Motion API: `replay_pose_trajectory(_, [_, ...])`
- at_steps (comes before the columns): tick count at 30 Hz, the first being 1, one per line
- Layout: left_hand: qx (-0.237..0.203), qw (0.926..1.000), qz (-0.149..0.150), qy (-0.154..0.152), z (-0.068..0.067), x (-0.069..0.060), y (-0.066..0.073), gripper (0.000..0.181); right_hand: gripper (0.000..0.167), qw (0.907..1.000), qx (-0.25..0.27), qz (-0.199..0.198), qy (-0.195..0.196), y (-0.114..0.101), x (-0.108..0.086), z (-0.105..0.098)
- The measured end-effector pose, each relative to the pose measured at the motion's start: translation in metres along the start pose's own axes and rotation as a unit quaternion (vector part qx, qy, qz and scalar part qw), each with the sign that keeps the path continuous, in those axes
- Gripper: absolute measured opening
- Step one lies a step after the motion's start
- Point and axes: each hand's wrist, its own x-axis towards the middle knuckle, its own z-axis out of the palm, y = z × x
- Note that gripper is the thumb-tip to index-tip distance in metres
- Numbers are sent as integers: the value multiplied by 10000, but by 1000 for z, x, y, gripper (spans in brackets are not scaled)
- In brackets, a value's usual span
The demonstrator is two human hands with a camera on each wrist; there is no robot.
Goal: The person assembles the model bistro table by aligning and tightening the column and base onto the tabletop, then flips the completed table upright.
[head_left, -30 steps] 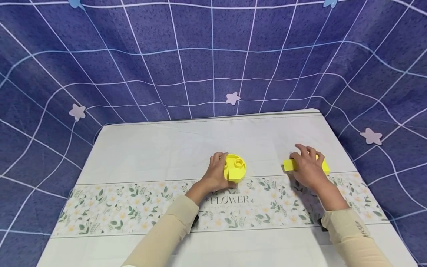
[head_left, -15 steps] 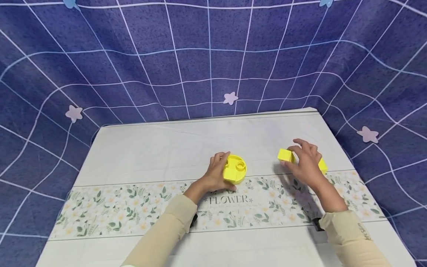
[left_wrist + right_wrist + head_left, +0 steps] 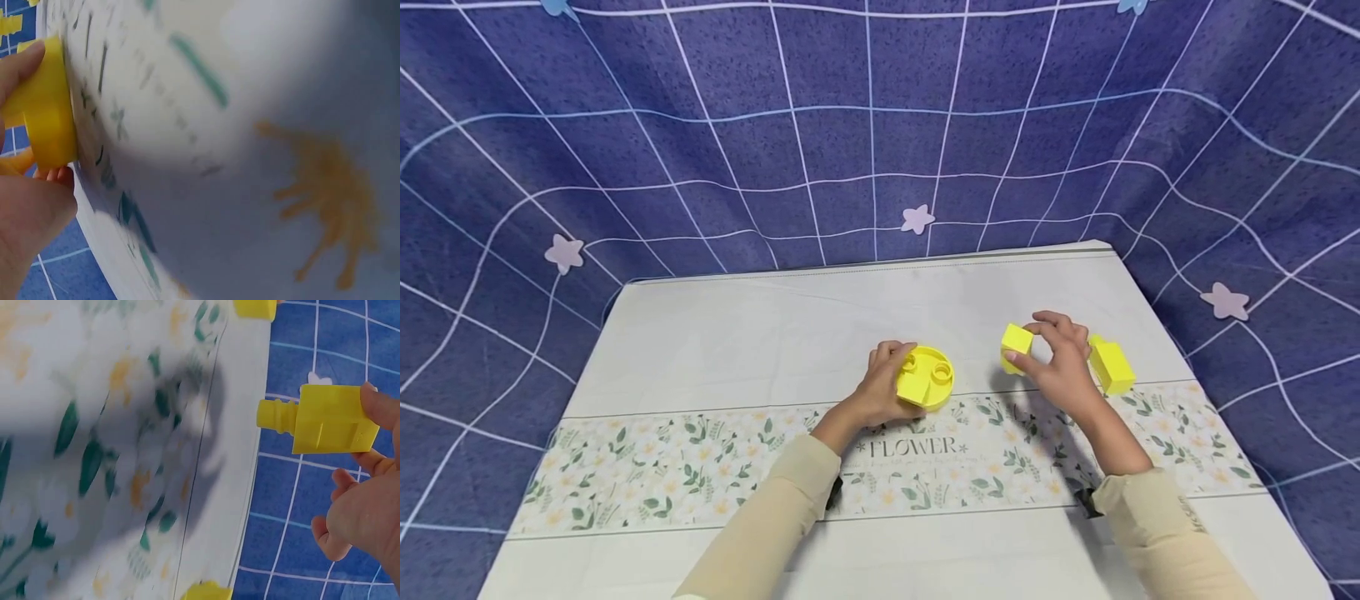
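My left hand (image 3: pixel 880 387) grips the left side of a round yellow base (image 3: pixel 938 390), which has two ring-shaped sockets and a raised block on top. Seen from the left wrist, thumb and fingers hold the edge of this base (image 3: pixel 53 119) at the tablecloth. To the right, above the table, my right hand (image 3: pixel 1063 371) pinches a yellow block (image 3: pixel 1017 340) between thumb and fingers. A ridged round peg sticks out of that block (image 3: pixel 331 419) in the right wrist view, pointing toward the table. Another yellow block (image 3: pixel 1112 367) lies just right of the right hand.
A white tablecloth (image 3: pixel 760 333) with a flowered band (image 3: pixel 700 467) and the printed word FLOWER covers the table. Blue gridded cloth (image 3: pixel 820 142) with pale stars hangs behind the table and at both sides.
My right hand has lifted one yellow block off the table and carried it left toward the round base. The other block has come into fuller view. My left hand stays on the base.
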Motion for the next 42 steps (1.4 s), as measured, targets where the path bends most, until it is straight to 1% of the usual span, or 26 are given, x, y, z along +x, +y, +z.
replay_pose_trajectory(2, [-44,10000,-15,-66,-1,0,-1,107,36,9999,130,-11,21,-4,2,4])
replay_pose_trajectory(4, [-63,10000,-40,-64,0,0,-2,113,36,9997,242,6,67,-8,3,7])
replay_pose_trajectory(8, [13,9999,-121,67,4,-2,-3,122,36,9990,427,22,129,-16,6,14])
replay_pose_trajectory(11, [80,9998,-105,173,6,-2,-3,119,37,9987,503,-11,90,-20,7,20])
replay_pose_trajectory(13, [28,9998,-82,175,6,-1,-4,115,39,9985,539,-61,53,-22,7,23])
replay_pose_trajectory(18, [-273,9996,-16,-23,3,1,-4,110,41,9980,579,-241,-33,-26,7,30])
replay_pose_trajectory(22, [-259,9995,-28,-167,0,3,-4,110,40,9973,634,-342,-144,-29,7,34])
replay_pose_trajectory(28, [-322,9994,50,-133,1,3,-6,111,37,9964,684,-361,-341,-30,6,38])
replay_pose_trajectory(35, [-298,9994,60,-138,1,3,-6,111,37,9958,704,-412,-407,-30,5,44])
replay_pose_trajectory(42, [-236,9996,98,-153,0,3,-5,110,36,9954,731,-366,-506,-29,5,49])
